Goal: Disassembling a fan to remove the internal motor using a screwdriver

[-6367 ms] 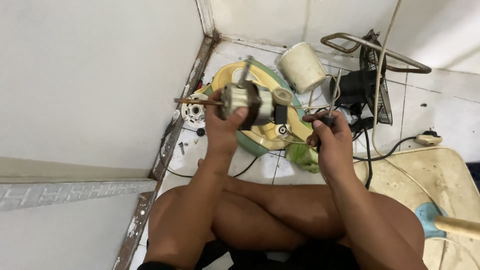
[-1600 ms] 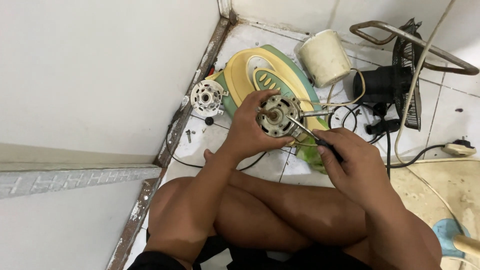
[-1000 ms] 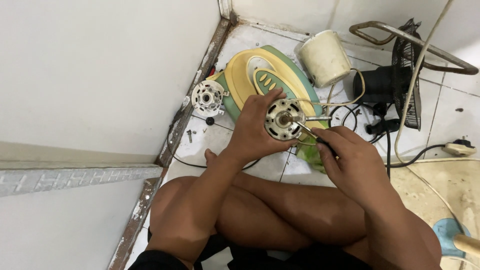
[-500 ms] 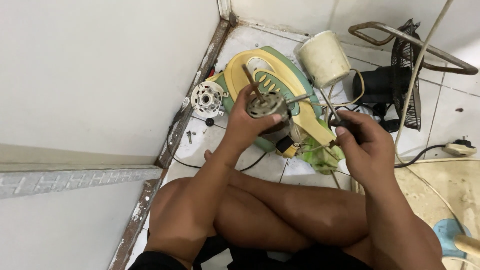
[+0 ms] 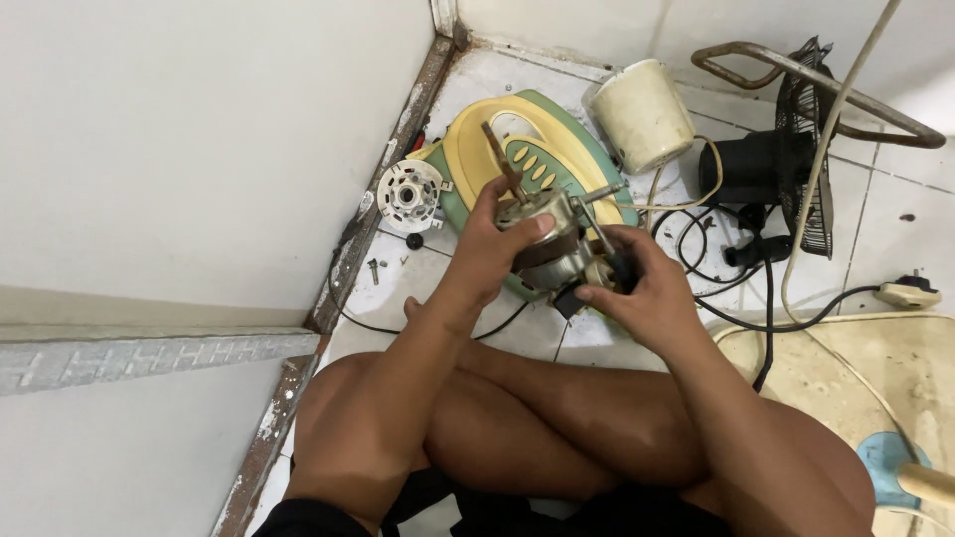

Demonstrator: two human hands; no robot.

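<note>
Motor (image 5: 545, 242), face-on a second ago, now lies tilted with shaft toward 11 o'clock, left hand (image 5: 487, 249) closed around it, right hand (image 5: 637, 293) gripping a screwdriver (image 5: 605, 244) against its side.

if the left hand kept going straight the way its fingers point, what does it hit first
Beyond the fan motor that the left hand grips, its fingers point up and right, so it would likely meet the yellow-green fan base first, though depth is hard to judge from above.

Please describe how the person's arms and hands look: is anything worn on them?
Both arms are bare from the hands up to the picture's lower edge. The left hand and the right hand wear no gloves; no watch, ring or bracelet shows.
</note>
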